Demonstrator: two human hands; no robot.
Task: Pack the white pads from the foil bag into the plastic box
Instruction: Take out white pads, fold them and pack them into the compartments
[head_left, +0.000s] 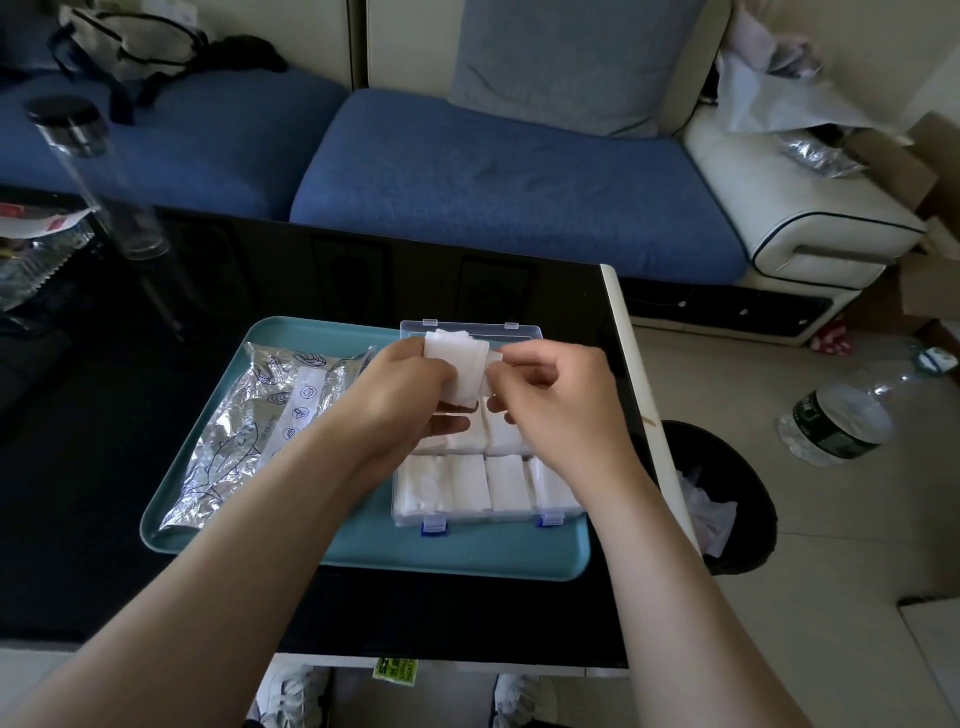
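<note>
Pads (460, 366) look soft and light, so we hold them by the edges: our left hand (410, 395) grips them, our right hand (556, 400) pinches their side, with the box (491, 517) just under both hands.

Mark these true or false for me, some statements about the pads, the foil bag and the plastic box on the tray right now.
1. The left hand and the right hand both hold a stack of white pads above the plastic box. True.
2. The foil bag lies on the floor. False: it lies on the teal tray, to the left of the plastic box.
3. The near row of the plastic box is empty. False: packed pads fill it side by side.
4. The plastic box sits on the teal tray. True.
</note>
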